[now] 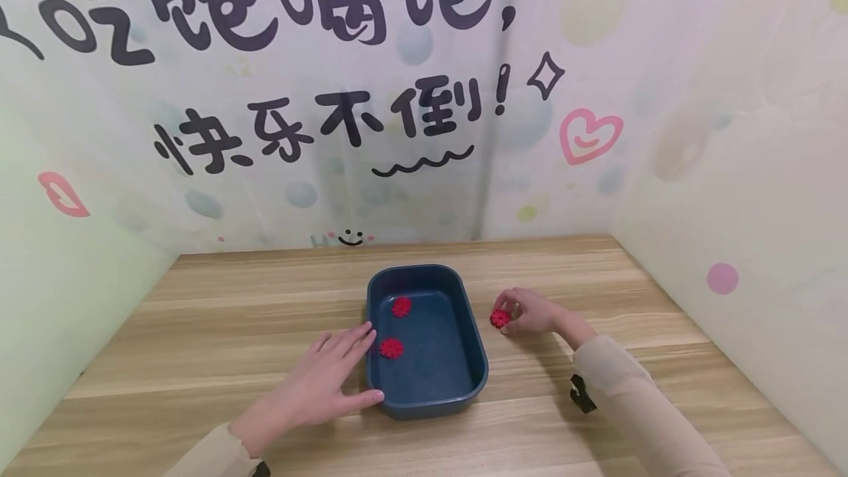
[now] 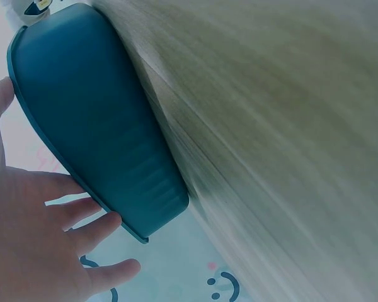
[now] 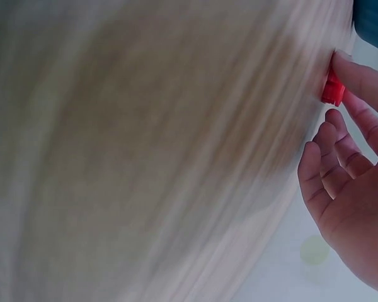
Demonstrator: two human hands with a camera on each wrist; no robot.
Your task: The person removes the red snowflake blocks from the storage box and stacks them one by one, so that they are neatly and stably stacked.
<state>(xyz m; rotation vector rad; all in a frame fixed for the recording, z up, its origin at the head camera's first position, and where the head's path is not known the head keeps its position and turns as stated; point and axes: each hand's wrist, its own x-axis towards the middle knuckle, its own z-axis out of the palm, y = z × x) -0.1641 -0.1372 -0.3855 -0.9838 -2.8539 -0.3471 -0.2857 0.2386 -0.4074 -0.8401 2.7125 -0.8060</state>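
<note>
A dark blue rectangular tray (image 1: 433,411) with rounded corners stands on the wooden table, and two red flower-shaped discs lie inside it: one disc (image 1: 401,307) towards the back, another disc (image 1: 391,348) nearer the front, both by the left wall. My left hand (image 1: 324,381) rests at the tray's left rim with fingers spread and straight; the left wrist view shows thumb and fingertips along the rim. To the right of the tray my right hand (image 1: 530,311) pinches a third red disc (image 1: 500,319) between thumb and fingers, close to the tabletop. Its other fingers are loosely bent.
The wood-grain table (image 1: 265,293) extends around the tray. A white printed backdrop (image 1: 397,205) with black lettering rises at its back edge, and pale side walls stand left and right. A black strap (image 1: 583,394) shows under the right sleeve (image 1: 629,381).
</note>
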